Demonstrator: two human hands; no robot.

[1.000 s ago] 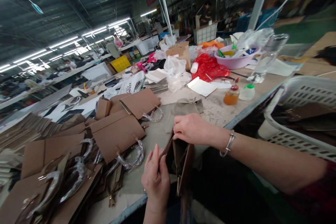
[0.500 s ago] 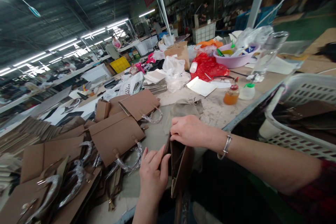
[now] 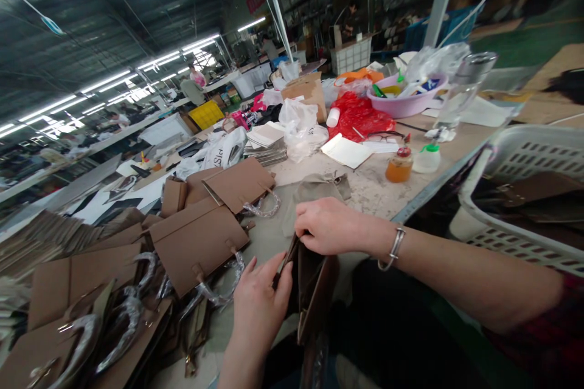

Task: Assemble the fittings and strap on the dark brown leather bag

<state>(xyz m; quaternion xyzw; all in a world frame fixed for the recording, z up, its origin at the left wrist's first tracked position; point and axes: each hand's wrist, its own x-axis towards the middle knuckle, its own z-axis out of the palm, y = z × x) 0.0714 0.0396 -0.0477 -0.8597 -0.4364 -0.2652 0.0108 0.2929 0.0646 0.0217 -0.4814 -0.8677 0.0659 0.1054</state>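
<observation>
A brown handbag is held at the table's front edge, its mouth gaping and the dark lining showing. My left hand pinches the bag's near-left rim between thumb and fingers. At the top corner of the same rim, my right hand is closed, fingers curled over the edge; a metal bangle circles that wrist. The bag's lower part drops out of sight below the table edge. Just beyond my right hand lies a grey-beige fabric piece. Left of my hands, a brown handbag with a plastic-wrapped handle lies flat.
More brown bags pile up at the left. A glue jar with orange liquid, a green-capped bottle and a clear tall bottle stand at the right. A white plastic basket with brown pieces sits right of the table.
My left hand has shifted slightly left and down along the bag's rim. My right hand keeps its hold. The whole view has moved a little.
</observation>
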